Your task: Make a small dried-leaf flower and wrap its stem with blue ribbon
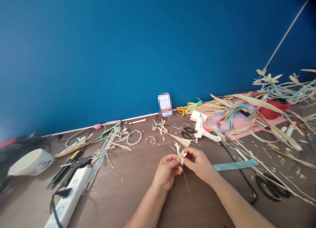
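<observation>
Low in the middle of the head view, my left hand [168, 172] pinches the base of a small cream-coloured handmade flower [182, 154] on a thin wire stem [188, 186]. My right hand [199, 163] meets it from the other side, its thumb and fingers closed at the petals. The wire runs down below both hands. Just beyond the fingers lie a pale husk piece [181, 140] and black-handled scissors [187, 132]. A cluster of similar flowers [161, 126] rests farther back. The flower's underside is hidden by my fingers.
On the right are a white glue gun [203, 131], a blue ribbon [235, 165], large scissors [270, 188] and heaped husk strips [237, 99]. To the left stand a white power strip [70, 196], a dark glue gun [76, 168] and a bowl [31, 164]. A blue wall [111, 57] rises behind.
</observation>
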Available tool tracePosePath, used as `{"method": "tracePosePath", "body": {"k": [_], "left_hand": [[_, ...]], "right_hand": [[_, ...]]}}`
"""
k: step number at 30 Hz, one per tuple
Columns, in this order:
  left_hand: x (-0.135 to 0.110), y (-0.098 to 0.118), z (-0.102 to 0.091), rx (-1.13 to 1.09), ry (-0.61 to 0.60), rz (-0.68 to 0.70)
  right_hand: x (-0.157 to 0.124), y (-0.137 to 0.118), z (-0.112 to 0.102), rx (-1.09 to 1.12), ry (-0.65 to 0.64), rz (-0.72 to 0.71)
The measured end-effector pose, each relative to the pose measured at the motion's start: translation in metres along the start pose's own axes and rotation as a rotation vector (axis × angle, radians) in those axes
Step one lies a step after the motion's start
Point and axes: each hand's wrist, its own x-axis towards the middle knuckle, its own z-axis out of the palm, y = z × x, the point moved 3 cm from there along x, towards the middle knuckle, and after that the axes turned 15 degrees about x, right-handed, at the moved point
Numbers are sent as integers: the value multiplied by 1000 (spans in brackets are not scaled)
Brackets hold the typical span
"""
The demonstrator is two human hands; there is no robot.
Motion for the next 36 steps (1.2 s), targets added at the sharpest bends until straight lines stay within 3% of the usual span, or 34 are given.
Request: {"method": "tracePosePath", "body": {"k": [14,25,36], "left_hand": [[-3,1,1,64,106,-2],[-2,1,0,55,104,12],[-4,4,2,61,62,31]], "right_hand": [[0,6,-1,-4,-2,5],[1,8,-1,-83,-11,-10],[-1,7,-1,83,-17,100]]}}
